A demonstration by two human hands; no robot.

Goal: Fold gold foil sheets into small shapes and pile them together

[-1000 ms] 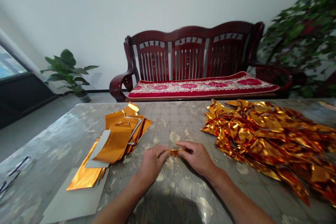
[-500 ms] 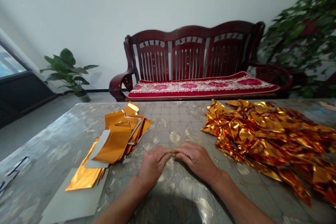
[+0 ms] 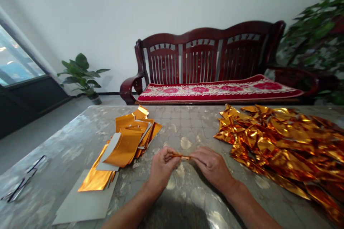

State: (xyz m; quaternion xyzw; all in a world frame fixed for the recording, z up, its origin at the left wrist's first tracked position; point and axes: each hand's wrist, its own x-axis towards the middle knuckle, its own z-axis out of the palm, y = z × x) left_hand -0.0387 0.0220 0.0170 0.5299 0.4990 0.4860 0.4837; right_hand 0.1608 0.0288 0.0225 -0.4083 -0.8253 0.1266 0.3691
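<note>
Foil strip [image 3: 185, 157], thin, shiny coppery-gold, ends pinched btwn fingers of L hand [image 3: 163, 167] & R hand [image 3: 212, 166].

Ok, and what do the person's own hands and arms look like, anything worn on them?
The left hand and right hand are both bare, with no gloves. No watch or bracelet shows at either wrist. The left forearm and right forearm show no sleeve. I see no rings, but some fingers are hidden.
</note>
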